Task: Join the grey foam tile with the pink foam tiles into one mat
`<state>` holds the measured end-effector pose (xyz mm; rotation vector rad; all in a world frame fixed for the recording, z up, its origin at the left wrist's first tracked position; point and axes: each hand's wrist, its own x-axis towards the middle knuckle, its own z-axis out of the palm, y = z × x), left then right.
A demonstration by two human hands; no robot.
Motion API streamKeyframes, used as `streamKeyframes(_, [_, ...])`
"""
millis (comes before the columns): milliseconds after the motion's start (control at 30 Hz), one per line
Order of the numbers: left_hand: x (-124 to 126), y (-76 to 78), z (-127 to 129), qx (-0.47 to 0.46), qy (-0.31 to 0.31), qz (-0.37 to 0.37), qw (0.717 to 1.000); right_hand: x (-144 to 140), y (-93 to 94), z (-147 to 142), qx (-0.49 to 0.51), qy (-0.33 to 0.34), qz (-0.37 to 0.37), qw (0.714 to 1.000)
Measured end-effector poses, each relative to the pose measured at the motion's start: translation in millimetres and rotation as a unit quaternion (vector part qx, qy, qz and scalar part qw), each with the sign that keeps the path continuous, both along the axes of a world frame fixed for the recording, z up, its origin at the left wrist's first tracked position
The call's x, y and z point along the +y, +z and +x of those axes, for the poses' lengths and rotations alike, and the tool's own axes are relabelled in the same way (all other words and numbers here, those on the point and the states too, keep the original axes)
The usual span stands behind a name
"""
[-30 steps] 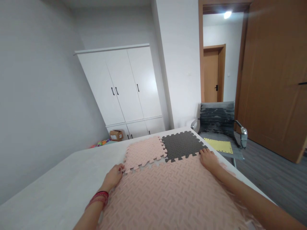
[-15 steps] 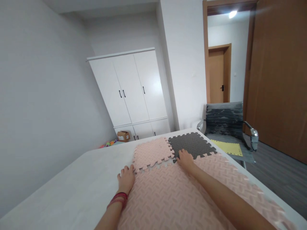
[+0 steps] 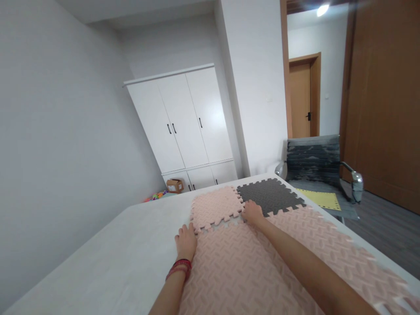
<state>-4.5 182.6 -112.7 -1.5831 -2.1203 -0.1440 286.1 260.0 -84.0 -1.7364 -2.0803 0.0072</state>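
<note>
Two bare hands lay flat on foam mats as I watched from the head camera. My left hand (image 3: 185, 239) pressed, fingers spread and holding nothing, on the near left corner of the big pink mat (image 3: 262, 267), just where it met the small pink tile (image 3: 216, 204). My right hand (image 3: 252, 212) rested palm down, also unclenched with no grip on anything, at the spot where the small pink tile, the grey tile (image 3: 269, 196) and the big mat came together.

Both palms sat on the toothed seams, which I judged was to push the interlocking edges down into one another; the left seam showed a pale gap of bench (image 3: 108, 258) between the teeth, so that joint looked unseated. The grey tile and small pink tile appeared already locked side by side at the far end of the white bench.

All mats bore a raised herringbone pattern and jigsaw edges. The big pink mat ran toward me and off the lower edge of view, its right border reaching the bench edge.

Beyond stood a grey chair (image 3: 315, 166) carrying a yellow sheet (image 3: 320, 200), a white wardrobe (image 3: 183, 122), and a small cardboard box (image 3: 174, 185) on the floor.
</note>
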Motion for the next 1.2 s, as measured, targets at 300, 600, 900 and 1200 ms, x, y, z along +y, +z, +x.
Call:
streamKeyframes(300, [-2.1, -0.3, 1.8, 0.009, -0.013, 0.003, 1.0, -25.4, -0.6, 15.6, 0.001, 0.046, 0.024, 0.999])
streamKeyframes(600, [-8.7, 14.7, 8.6, 0.058, -0.065, -0.015, 0.996, -43.4, -14.6, 25.3, -0.028, 0.072, 0.038, 0.996])
streamKeyframes(900, [-8.3, 18.9, 25.5, 0.056, -0.025, -0.018, 0.998, -42.7, -17.0, 25.9, -0.069, 0.089, 0.056, 0.992])
streamKeyframes(1200, [-9.3, 18.5, 26.4, 0.059, -0.012, -0.029, 0.998, -45.6, -15.4, 26.9, -0.075, 0.1, 0.058, 0.99])
